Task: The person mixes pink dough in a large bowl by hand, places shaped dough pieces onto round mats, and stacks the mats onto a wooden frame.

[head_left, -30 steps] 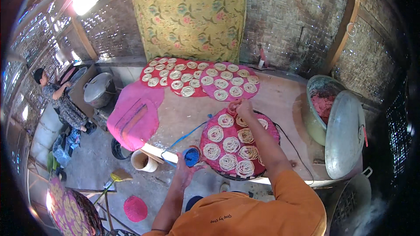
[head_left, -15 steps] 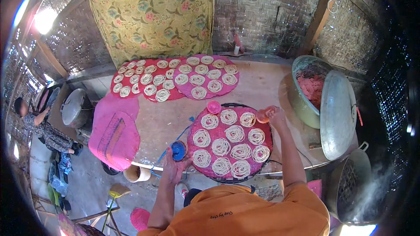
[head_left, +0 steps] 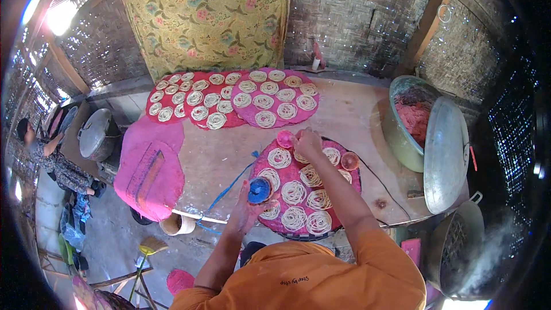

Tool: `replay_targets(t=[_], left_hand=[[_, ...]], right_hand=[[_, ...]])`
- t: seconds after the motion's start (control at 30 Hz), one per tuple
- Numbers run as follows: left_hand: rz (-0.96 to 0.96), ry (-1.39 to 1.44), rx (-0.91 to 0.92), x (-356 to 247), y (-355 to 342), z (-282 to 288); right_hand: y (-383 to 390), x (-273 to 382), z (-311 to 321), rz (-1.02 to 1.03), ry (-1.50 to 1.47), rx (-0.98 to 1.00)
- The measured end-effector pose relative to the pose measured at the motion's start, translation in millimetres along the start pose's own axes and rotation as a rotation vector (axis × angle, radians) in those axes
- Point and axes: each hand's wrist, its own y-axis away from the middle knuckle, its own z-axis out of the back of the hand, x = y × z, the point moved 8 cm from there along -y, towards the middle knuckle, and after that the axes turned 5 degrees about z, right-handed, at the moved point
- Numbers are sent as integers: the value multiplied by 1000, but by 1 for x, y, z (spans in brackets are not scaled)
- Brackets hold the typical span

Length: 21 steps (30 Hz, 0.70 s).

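We see a green basin point(head_left: 396, 143) at the right end of the counter point(head_left: 356, 103), filled with a lumpy pink mass point(head_left: 413, 119); a dull metal lid point(head_left: 446, 161) leans against its side. Near the counter's front edge, a black-rimmed round tray point(head_left: 304, 236) carries a pink cloth point(head_left: 337, 212) spread with pale coiled nests point(head_left: 294, 192), thin strands wound into loose discs. On the tray's right side sits a small reddish cup point(head_left: 349, 161); a bright pink cup point(head_left: 284, 139) is at the tray's far edge. We cannot make out what these two cups contain.

Our left hand point(head_left: 247, 212) curls its fingers around a blue cup point(head_left: 259, 189), held over the near left part of the tray. Our right hand point(head_left: 307, 140) has its fingers bunched just beside the pink cup, over the far nests; we cannot tell whether it grips anything.

Behind, overlapping red and pink sheets point(head_left: 251, 112) bear more coils.
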Motion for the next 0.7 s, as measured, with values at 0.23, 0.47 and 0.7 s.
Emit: replay_targets(t=[0.23, 0.47, 0.7], left_hand=[[-260, 240, -301, -36, -1, 27], [-439, 302, -333, -28, -49, 26], [-251, 316, -213, 5, -64, 8]], right_hand=[[23, 136, 64, 263, -366, 299], [76, 158, 70, 242, -722, 271], [82, 122, 80, 336, -407, 272]])
